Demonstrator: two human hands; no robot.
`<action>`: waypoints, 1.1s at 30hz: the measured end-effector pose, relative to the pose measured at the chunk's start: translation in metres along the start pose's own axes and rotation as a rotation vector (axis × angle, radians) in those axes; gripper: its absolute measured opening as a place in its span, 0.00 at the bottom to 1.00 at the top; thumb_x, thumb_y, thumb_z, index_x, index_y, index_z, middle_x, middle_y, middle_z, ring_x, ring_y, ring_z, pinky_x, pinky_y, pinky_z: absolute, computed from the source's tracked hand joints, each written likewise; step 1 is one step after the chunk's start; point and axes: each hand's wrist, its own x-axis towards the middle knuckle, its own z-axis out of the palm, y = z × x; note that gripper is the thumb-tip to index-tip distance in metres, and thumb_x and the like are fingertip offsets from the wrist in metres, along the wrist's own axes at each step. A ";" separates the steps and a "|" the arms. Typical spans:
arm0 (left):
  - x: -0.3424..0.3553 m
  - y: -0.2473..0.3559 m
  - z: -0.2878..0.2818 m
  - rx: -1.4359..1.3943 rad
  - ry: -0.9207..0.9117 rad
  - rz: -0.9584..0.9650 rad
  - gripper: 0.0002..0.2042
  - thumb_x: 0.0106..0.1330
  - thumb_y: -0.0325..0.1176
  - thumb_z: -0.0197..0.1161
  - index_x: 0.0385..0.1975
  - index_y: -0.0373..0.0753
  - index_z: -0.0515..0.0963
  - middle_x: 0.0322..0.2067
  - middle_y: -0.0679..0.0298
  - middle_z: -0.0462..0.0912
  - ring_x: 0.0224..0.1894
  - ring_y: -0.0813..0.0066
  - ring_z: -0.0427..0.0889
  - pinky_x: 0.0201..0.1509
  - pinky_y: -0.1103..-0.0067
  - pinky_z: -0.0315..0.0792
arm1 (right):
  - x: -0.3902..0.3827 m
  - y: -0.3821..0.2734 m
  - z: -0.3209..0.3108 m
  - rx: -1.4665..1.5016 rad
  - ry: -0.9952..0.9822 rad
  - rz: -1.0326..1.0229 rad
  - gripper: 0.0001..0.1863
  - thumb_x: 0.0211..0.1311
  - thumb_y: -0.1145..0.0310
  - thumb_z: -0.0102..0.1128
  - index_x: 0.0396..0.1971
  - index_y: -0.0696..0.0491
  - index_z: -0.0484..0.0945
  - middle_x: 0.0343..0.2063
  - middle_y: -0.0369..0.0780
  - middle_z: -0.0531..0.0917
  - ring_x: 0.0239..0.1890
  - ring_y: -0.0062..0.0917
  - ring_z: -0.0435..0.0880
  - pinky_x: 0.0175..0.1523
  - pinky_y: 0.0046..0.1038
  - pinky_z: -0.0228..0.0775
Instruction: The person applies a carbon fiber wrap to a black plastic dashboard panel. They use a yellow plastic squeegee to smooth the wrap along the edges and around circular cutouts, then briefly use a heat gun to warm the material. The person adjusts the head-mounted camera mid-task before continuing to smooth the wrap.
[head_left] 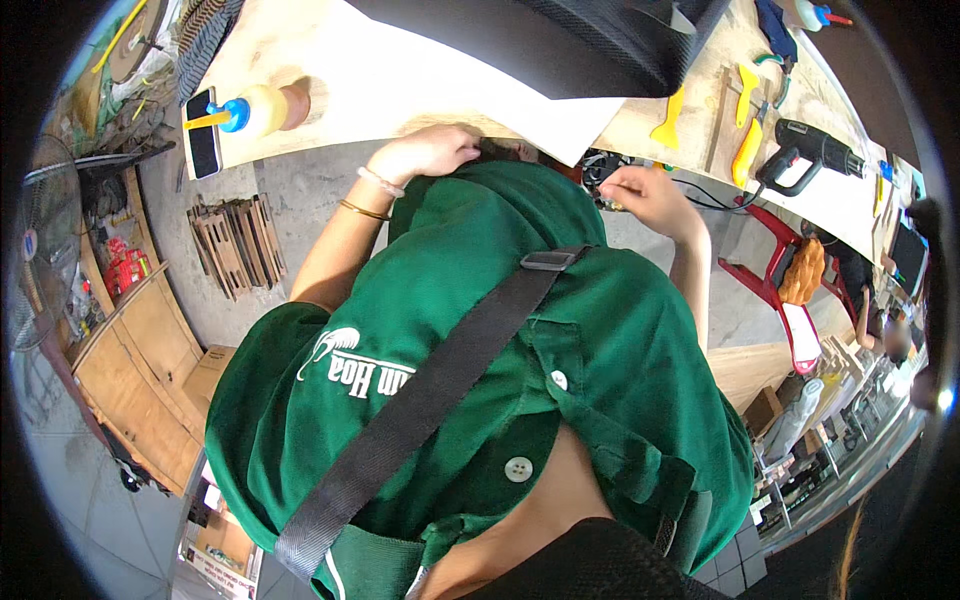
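I look down my own green shirt (pixel 600 350), which has a black strap (pixel 440 390) across it. My left hand (pixel 425 152), with bracelets on the wrist, is curled at the near edge of a white sheet (pixel 400 80) on the plywood bench (pixel 255 40). The shirt hides its fingertips. My right hand (pixel 645 192) is below the bench edge, its fingers pinched on a small black part with wires (pixel 600 168).
On the bench lie a glue bottle with a blue cap (pixel 255 110), a black phone (pixel 203 135), yellow scrapers (pixel 745 150) and a black power tool (pixel 812 155). A red stool (pixel 765 280), stacked wooden pieces (pixel 235 245), a fan (pixel 40 250) and a wooden crate (pixel 140 380) stand on the floor.
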 end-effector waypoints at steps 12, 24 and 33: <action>-0.047 0.023 -0.035 -0.011 -0.051 -0.054 0.15 0.73 0.42 0.54 0.43 0.36 0.79 0.32 0.54 0.83 0.34 0.63 0.81 0.41 0.69 0.74 | 0.032 -0.015 0.050 -0.191 0.122 0.009 0.20 0.69 0.55 0.56 0.44 0.57 0.82 0.38 0.50 0.85 0.43 0.42 0.85 0.50 0.35 0.74; -0.073 0.145 -0.127 -0.327 0.482 0.625 0.06 0.65 0.23 0.57 0.34 0.28 0.80 0.27 0.56 0.81 0.25 0.74 0.78 0.29 0.81 0.69 | -0.011 -0.088 -0.005 0.185 0.510 -0.158 0.13 0.72 0.66 0.53 0.38 0.61 0.81 0.26 0.36 0.84 0.30 0.16 0.81 0.40 0.19 0.72; -0.026 0.163 -0.134 -0.122 1.183 0.650 0.08 0.70 0.25 0.55 0.37 0.25 0.78 0.28 0.56 0.81 0.26 0.77 0.78 0.32 0.85 0.70 | 0.010 -0.107 -0.045 0.438 0.990 -0.435 0.13 0.74 0.66 0.54 0.36 0.58 0.83 0.21 0.31 0.78 0.23 0.10 0.72 0.28 0.15 0.63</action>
